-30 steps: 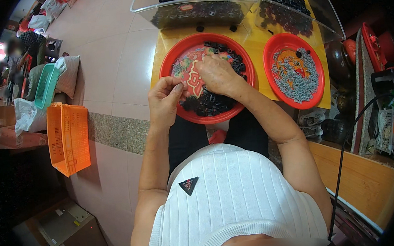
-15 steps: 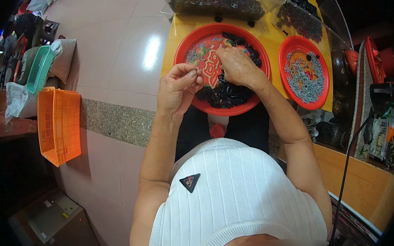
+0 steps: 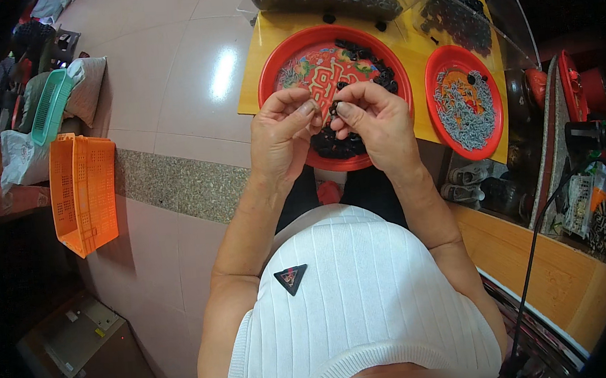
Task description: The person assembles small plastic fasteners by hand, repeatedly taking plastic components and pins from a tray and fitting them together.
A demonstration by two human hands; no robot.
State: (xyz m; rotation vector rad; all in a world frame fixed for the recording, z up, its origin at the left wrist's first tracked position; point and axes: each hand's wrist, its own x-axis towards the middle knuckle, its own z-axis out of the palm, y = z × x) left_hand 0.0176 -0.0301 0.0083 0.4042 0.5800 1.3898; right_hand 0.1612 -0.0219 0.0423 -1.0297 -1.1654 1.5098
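In front of my body, both hands are raised over a large red round tray [image 3: 265, 76]. Between the thumb and fingertips of my right hand [image 3: 385, 130] is a small black part [image 3: 334, 108]. My left hand [image 3: 275, 138] is closed in a pinch facing it, fingertips a short gap away; whatever it grips is too small to make out. Black parts [image 3: 367, 56] lie along the tray's far right and near side, and small silver screw-like pieces [image 3: 288, 74] lie at its left.
A smaller red tray [image 3: 431, 92] of silver screw-like pieces [image 3: 467, 121] stands to the right on the yellow table [image 3: 247, 98]. Clear bins [image 3: 332, 1] of black parts stand behind. An orange crate [image 3: 85, 193] and a green basket [image 3: 51, 108] are at the left.
My right hand has come up out of the large tray with a small black part and moved beside my left hand. The left hand stays pinched, shifted slightly right.
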